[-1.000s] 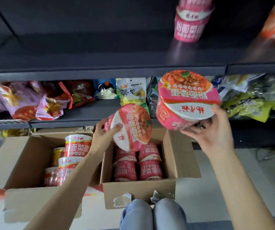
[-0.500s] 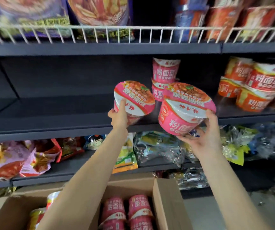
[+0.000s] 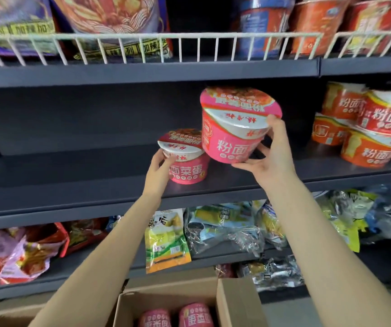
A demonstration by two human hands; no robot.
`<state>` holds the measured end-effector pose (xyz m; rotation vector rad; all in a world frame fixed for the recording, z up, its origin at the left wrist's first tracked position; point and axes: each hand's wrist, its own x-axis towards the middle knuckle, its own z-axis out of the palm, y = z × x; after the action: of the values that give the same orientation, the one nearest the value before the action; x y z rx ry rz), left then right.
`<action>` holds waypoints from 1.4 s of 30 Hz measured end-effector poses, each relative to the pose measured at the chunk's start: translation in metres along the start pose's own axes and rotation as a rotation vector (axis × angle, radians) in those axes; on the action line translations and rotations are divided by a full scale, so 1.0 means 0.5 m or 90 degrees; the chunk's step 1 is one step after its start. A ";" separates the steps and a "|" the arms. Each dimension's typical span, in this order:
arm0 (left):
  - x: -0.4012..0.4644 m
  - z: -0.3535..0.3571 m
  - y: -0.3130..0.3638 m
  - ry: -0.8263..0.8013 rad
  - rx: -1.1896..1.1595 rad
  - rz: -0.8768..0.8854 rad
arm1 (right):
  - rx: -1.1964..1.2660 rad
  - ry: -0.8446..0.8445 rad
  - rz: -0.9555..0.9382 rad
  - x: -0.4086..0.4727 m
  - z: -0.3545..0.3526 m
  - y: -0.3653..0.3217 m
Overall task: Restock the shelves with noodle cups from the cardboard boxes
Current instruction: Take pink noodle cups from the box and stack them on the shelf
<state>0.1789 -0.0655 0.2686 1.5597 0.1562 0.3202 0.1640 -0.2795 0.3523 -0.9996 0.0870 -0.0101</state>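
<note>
— While both arms reach up to the middle shelf (image 3: 71, 175), what does each hand have?

— The left hand (image 3: 158, 169) holds a pink noodle cup (image 3: 186, 159) by its left side, fingers curled round the wall just under the lid. That cup stands upright, and its base looks to be on the shelf board, close to the front edge. The right hand (image 3: 268, 156) grips a second pink cup (image 3: 233, 128), thumb up at the lid rim and fingers spread under the base. This cup is tilted a little and sits higher, at about 1 o'clock from the first, its lower left side touching or nearly touching the other's lid; which one cannot be told.

— And around them?

— At 3 o'clock on the same shelf stand stacked orange cups (image 3: 364, 128). Above, a white wire rail (image 3: 142, 47) fronts bags and tubs. On the shelf below lie snack packets (image 3: 166, 239). At 6 o'clock, an open cardboard box (image 3: 237, 300) shows the tops of two more pink cups (image 3: 175, 315).
</note>
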 end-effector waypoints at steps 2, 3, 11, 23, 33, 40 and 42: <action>-0.010 -0.007 -0.006 -0.041 0.009 0.028 | -0.006 -0.022 -0.007 0.016 0.032 0.003; -0.013 -0.009 -0.005 -0.057 0.024 0.040 | -0.028 -0.045 -0.004 0.024 0.057 0.009; 0.005 -0.028 0.048 -0.015 0.070 0.061 | -0.465 -0.059 -0.265 0.075 0.103 0.116; 0.118 0.028 0.052 -0.073 0.074 0.057 | -0.715 -0.159 -0.281 0.273 0.128 0.217; 0.134 0.014 0.006 -0.075 0.182 0.113 | -0.697 -0.071 -0.354 0.256 0.077 0.229; -0.119 -0.139 -0.103 0.059 0.352 0.358 | -0.608 -0.256 -0.382 -0.009 -0.024 0.378; -0.193 -0.193 -0.165 0.072 0.383 0.324 | -0.585 -0.320 -0.294 -0.077 -0.045 0.434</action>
<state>0.0672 -0.0007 0.1752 2.1726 -0.0723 0.8176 0.1172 -0.1791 0.1605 -1.8899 -0.6568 -0.1514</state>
